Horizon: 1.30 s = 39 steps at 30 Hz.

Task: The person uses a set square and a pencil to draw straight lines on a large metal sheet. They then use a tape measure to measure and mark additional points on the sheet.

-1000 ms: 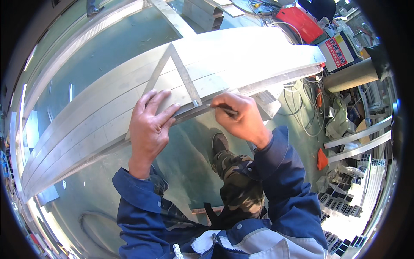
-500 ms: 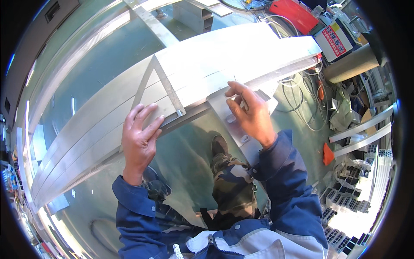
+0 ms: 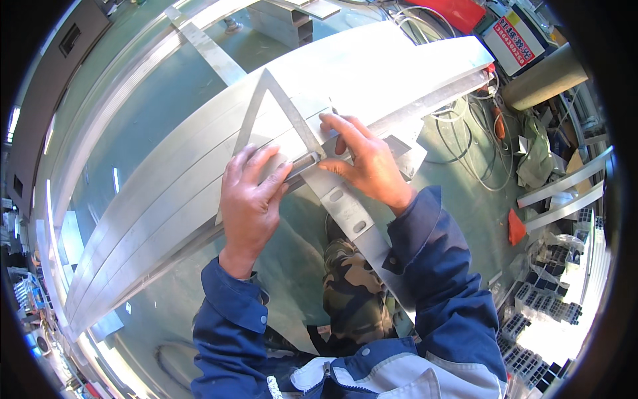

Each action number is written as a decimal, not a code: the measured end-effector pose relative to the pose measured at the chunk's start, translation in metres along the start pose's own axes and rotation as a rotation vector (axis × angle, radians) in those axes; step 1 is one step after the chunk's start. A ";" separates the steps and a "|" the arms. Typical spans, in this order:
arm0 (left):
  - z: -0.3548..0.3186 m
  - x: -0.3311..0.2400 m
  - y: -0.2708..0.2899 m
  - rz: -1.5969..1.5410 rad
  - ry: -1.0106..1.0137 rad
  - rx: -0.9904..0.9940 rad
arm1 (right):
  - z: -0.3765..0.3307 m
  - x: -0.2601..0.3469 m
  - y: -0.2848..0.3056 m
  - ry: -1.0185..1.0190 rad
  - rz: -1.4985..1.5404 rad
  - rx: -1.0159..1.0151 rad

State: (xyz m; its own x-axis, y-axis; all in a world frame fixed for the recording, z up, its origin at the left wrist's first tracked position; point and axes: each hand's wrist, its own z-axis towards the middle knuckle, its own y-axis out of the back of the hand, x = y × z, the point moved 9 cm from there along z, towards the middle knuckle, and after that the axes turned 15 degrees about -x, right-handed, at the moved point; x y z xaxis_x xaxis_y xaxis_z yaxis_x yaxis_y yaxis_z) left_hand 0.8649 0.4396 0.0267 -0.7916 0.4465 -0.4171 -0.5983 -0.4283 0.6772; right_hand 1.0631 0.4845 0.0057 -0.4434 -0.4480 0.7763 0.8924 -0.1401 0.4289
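Long silvery metal strips (image 3: 149, 193) lie side by side in front of me. A triangular metal set square (image 3: 291, 112) rests across them, its thick base along their near edge. My left hand (image 3: 251, 203) grips this base, fingers on top. Close to the base's right end is my right hand (image 3: 372, 163), its thumb near the square's corner. Between its curled fingers is a thin, dark, pen-like tool (image 3: 333, 108); only part of it shows, so its exact kind is unclear. A flat metal bar with oval slots (image 3: 347, 214) runs from beneath the strips toward my right forearm.
Loose cables (image 3: 480, 163) lie on the floor at the right, near a brown tube (image 3: 548, 78) and a white box with a red label (image 3: 510, 45). Stacked dark-ended profiles (image 3: 548, 302) stand at the lower right. A hollow metal section (image 3: 282, 25) lies beyond the strips.
The set square and my left hand have moved right along the strips. My right hand has come left, closer to the square's corner. The view has shifted slightly.
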 end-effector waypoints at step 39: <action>0.002 0.005 0.000 -0.017 0.074 0.022 | 0.076 -0.031 -0.023 -0.239 0.190 -0.103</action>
State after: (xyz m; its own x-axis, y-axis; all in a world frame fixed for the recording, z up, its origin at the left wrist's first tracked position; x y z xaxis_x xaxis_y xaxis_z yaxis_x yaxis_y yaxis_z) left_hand 0.8616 0.4431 0.0256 -0.7890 0.3935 -0.4718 -0.6093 -0.4032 0.6827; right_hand 1.0505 0.5692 0.0070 -0.2638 -0.2566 0.9298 0.9596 -0.1674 0.2260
